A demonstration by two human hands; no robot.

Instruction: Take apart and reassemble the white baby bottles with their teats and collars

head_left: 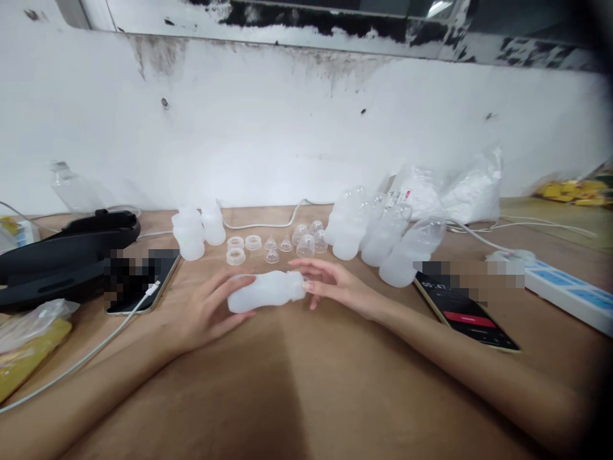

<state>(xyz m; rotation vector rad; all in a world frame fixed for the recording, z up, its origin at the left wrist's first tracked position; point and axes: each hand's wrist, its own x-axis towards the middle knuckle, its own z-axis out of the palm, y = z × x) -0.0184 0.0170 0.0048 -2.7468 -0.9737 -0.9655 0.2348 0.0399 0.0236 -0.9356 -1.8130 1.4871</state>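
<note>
A frosted white bottle [263,291] lies sideways between my hands, above the brown table [249,396]. My left hand [211,306] is wrapped round its base end on the left. At the neck end, my right hand [330,284] has its thumb and fingers closed on the bottle's rim. Behind the bottle stand clear rings [235,256], small clear nipples [272,255] and clear domed caps [305,246]. Two open frosted bottles [189,236] are at the left. Several capped bottles [400,259] stand or lean at the right.
A phone [467,313] and a power strip [569,291] lie at the right. At the left are another phone [160,281] with a white cable, a black object [71,246] and a yellow packet [33,351]. Plastic bags [472,191] rest by the wall.
</note>
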